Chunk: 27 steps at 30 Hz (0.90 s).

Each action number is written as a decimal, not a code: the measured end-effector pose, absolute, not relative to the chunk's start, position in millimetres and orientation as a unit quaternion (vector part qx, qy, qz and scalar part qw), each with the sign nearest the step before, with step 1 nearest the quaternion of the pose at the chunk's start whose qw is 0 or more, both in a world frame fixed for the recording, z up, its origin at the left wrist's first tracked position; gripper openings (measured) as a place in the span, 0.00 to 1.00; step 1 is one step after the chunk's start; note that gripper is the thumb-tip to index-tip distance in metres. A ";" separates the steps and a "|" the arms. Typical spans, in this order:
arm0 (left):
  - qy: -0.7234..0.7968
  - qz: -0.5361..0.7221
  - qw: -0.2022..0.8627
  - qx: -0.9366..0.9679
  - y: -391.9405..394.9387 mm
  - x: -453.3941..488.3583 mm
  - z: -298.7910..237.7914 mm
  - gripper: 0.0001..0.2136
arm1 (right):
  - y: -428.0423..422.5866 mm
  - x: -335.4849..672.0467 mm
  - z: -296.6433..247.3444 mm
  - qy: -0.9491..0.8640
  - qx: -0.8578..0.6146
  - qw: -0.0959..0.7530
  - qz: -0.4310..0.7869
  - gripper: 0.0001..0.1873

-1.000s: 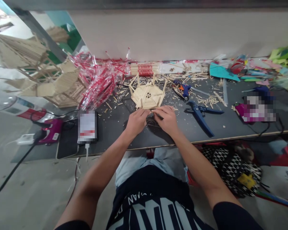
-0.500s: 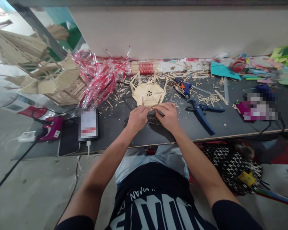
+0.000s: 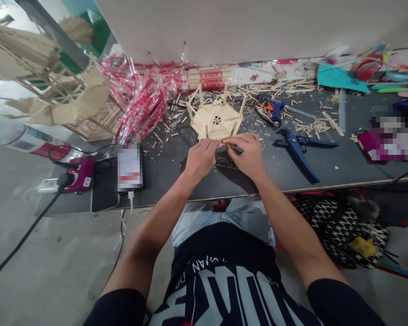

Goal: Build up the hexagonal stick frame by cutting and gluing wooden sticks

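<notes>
A six-sided frame of pale wooden sticks [image 3: 209, 117], with short upright posts round its rim, sits on the dark table in front of me. My left hand [image 3: 203, 158] is at its near edge, fingers bent and pressed together. Close beside it, my right hand [image 3: 247, 155] is pinched at the same edge, the two sets of fingertips almost meeting. A small dark piece [image 3: 237, 148] shows between the right thumb and fingers; its kind is unclear. What the fingertips grip is too small and hidden to make out.
To the right lie a blue cutter [image 3: 297, 154] and a blue glue gun [image 3: 275, 112]. Stick offcuts and red plastic wrappers [image 3: 146, 104] litter the back. On the left are a phone [image 3: 129, 167], a purple power socket [image 3: 80, 174] and a larger stick model [image 3: 85, 108].
The view has shifted, so the table's contents appear slightly higher and farther right. Both hands stay at the frame's near edge, in nearly the same pose.
</notes>
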<state>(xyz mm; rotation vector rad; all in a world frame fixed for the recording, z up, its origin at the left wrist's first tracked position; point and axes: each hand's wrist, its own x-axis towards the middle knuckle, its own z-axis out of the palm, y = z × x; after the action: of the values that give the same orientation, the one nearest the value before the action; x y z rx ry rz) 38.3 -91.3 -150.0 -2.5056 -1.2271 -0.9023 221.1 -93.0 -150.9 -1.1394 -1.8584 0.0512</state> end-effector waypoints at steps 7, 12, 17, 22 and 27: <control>-0.399 -0.265 0.144 -0.866 -94.9 35.2 -141.6 0.14 | -93.3 222.7 -148.2 -0.764 -0.466 0.440 0.074 0.08; -0.412 -0.280 0.119 -0.859 -94.3 36.4 -144.7 0.14 | -92.5 226.6 -145.5 -0.768 -0.478 0.416 0.095 0.10; -0.426 -0.279 0.097 -0.855 -95.5 37.6 -144.7 0.14 | -91.5 228.2 -147.0 -0.771 -0.490 0.393 0.103 0.10; -0.427 -0.279 0.066 -0.857 -96.1 32.6 -143.6 0.14 | -99.9 230.3 -139.9 -0.769 -0.510 0.376 0.083 0.11; -0.411 -0.345 0.061 -0.842 -96.3 30.9 -143.2 0.14 | -116.8 287.3 -119.5 -0.704 -0.593 0.391 0.004 0.17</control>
<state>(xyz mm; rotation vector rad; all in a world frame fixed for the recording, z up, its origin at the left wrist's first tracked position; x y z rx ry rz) 30.9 -96.3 -143.2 -2.5457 -1.2432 -1.0431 287.3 -116.8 -119.5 -1.5073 -1.7885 0.0110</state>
